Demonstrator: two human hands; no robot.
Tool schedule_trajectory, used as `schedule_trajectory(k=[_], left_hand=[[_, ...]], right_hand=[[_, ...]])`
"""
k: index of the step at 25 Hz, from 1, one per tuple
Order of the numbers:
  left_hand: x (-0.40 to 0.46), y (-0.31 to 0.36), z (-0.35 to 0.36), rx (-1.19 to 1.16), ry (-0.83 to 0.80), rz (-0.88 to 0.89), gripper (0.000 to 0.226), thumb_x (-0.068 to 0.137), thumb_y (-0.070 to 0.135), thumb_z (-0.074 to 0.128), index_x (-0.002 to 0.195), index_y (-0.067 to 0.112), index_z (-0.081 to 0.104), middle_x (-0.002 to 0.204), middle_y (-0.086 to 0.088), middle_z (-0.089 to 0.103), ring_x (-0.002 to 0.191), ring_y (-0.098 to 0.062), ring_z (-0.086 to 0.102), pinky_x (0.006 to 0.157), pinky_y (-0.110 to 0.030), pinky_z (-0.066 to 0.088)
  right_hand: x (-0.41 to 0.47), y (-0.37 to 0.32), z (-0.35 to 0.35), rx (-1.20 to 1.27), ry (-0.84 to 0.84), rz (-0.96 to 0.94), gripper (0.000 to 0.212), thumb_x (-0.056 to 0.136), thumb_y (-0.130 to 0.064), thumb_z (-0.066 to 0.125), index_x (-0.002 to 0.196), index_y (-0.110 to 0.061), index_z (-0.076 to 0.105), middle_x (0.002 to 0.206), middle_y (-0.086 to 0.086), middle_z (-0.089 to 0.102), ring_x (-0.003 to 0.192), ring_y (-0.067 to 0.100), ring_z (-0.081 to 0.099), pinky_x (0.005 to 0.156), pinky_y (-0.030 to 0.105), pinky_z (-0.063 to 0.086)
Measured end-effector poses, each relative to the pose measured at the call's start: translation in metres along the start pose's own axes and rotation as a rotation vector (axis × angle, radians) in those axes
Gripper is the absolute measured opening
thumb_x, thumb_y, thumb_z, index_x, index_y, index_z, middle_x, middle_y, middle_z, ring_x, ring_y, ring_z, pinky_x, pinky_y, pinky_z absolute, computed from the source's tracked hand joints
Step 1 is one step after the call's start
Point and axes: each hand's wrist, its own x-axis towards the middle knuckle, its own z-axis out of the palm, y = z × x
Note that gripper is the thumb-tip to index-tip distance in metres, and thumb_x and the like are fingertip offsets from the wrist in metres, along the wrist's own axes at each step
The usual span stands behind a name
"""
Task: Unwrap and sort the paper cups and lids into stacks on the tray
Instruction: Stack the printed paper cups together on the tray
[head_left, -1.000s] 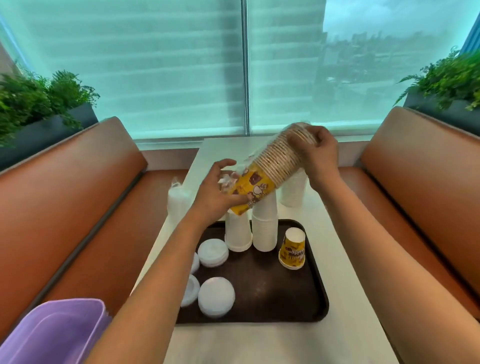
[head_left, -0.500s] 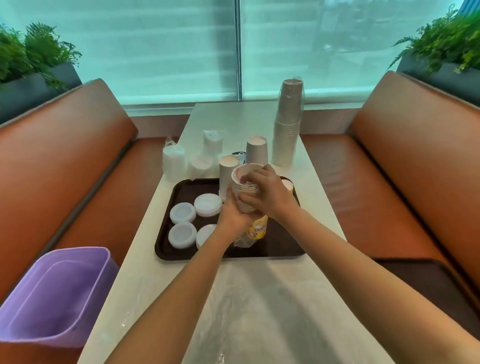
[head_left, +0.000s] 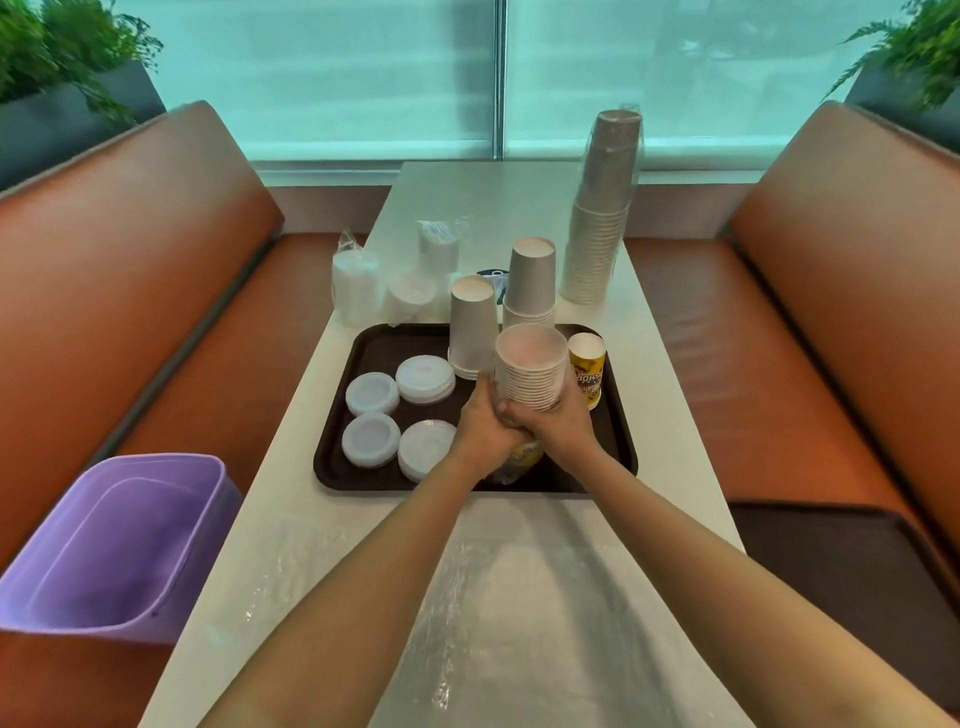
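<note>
Both hands hold a stack of yellow printed paper cups upright over the dark brown tray, its plastic wrap bunched at the bottom. My left hand grips the stack's lower left side and my right hand grips its lower right. On the tray stand two upside-down white cup stacks, one upside-down yellow cup, and several stacks of white lids.
A tall wrapped cup stack and wrapped lid packs stand on the white table beyond the tray. Clear plastic wrap lies on the near table. A purple bin sits on the left bench. A second dark tray lies on the right bench.
The cup stack has come down from a tilted, raised position to upright over the tray. Both hands have shifted to its lower part, close together.
</note>
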Motion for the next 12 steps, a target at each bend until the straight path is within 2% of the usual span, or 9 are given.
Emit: schedule_trajectory(k=[2,6,9,10,12], left_hand=[[0.004,-0.01,0.001,0.014,-0.019,-0.019,0.08,0.07,0.008,0.08,0.136,0.019,0.035,0.128,0.001,0.053,0.109,-0.007,0.046,0.089,-0.019,0.038],[0.005,-0.032,0.011,0.018,-0.043,-0.076,0.077,0.07,0.005,0.078,0.135,0.018,0.038,0.128,0.0,0.054,0.116,-0.013,0.049,0.084,-0.014,0.044],[0.007,-0.041,0.018,0.029,-0.041,-0.114,0.068,0.074,0.001,0.074,0.133,0.013,0.042,0.123,0.0,0.055,0.111,-0.013,0.051,0.065,-0.001,0.043],[0.008,-0.045,0.019,0.064,-0.044,-0.118,0.068,0.075,0.001,0.073,0.134,0.013,0.043,0.123,-0.001,0.057,0.112,-0.015,0.053,0.067,-0.003,0.044],[0.007,-0.051,0.02,0.159,-0.086,-0.108,0.071,0.072,0.004,0.075,0.135,0.012,0.043,0.125,-0.006,0.059,0.116,-0.022,0.055,0.083,-0.017,0.049]], right_hand=[[0.002,0.01,0.001,0.008,-0.004,0.014,0.083,0.061,-0.015,0.089,0.128,-0.025,0.04,0.123,0.0,0.057,0.116,0.018,0.054,0.093,0.029,0.048],[0.001,0.029,0.005,-0.007,-0.007,0.031,0.087,0.059,-0.017,0.089,0.131,-0.02,0.04,0.12,-0.002,0.057,0.113,0.016,0.054,0.087,0.021,0.047],[0.001,0.046,0.005,-0.021,-0.034,0.067,0.087,0.061,-0.016,0.088,0.134,-0.016,0.04,0.121,-0.001,0.057,0.112,0.014,0.054,0.086,0.019,0.046],[0.001,0.053,0.004,-0.026,-0.043,0.083,0.086,0.062,-0.015,0.087,0.134,-0.014,0.041,0.12,-0.001,0.058,0.112,0.015,0.054,0.086,0.017,0.046],[-0.001,0.066,0.004,-0.042,-0.072,0.135,0.08,0.064,-0.012,0.086,0.133,-0.009,0.045,0.118,0.0,0.059,0.114,0.02,0.056,0.084,0.015,0.045]])
